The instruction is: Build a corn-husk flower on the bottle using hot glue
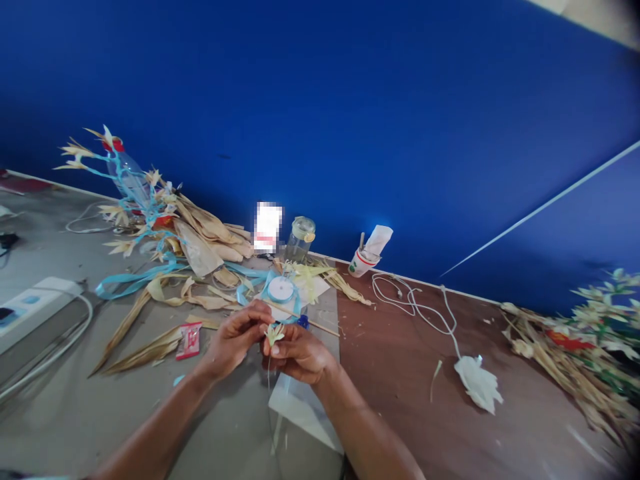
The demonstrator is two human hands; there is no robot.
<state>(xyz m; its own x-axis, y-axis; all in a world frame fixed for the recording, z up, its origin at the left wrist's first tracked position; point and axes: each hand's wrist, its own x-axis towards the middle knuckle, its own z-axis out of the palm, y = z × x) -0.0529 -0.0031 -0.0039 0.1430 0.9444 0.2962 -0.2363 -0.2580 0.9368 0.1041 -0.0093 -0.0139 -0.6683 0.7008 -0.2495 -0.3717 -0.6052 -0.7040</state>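
My left hand (234,339) and my right hand (299,353) meet above the table's middle, both with fingers pinched round a small pale husk flower (273,333). A thin wire stem (269,373) hangs down from the flower between the hands. Just beyond them lie a roll of light-blue ribbon tape (281,291) and a thin wooden stick (305,319). Under my right wrist lies a white sheet of paper (300,410).
Dried corn husks (205,237) and blue ribbon (125,280) pile at the back left by a decorated bottle (125,175). A glass jar (300,239), a paper cup (361,261), a white cable (415,303), a red packet (189,340), a power strip (30,303) and husk flowers (580,340) surround the hands.
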